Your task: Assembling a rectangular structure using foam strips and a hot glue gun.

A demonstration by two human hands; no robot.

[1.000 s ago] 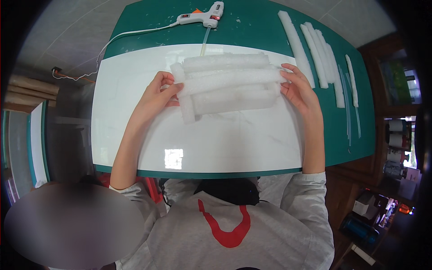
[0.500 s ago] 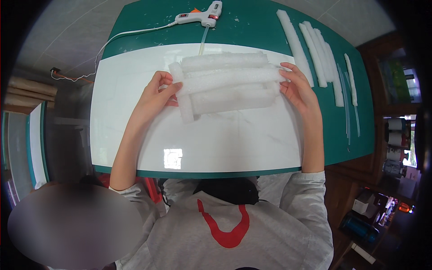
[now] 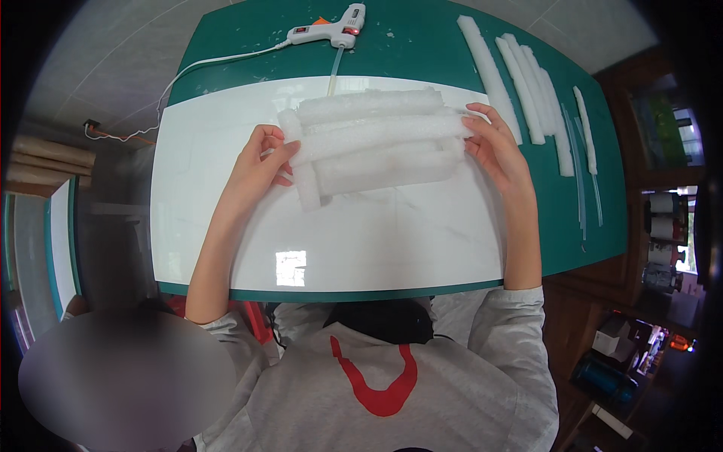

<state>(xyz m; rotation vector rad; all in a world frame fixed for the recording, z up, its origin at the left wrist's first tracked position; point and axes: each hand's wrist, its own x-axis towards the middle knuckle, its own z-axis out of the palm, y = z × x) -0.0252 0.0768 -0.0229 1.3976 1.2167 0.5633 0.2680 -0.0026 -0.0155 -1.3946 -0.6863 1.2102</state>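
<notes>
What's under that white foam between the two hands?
The white board shows around the foam, so it probably runs on beneath. The patch directly below is covered, so whether anything else lies there cannot be seen.

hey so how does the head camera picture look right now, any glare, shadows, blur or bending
Head view: a bright square glare sits on the white board; a dim patch, shadow or reflection, lies in front of the foam frame; the green table's edges bow; corners go black; a smooth grey blurred oval hides the lower left.
</notes>
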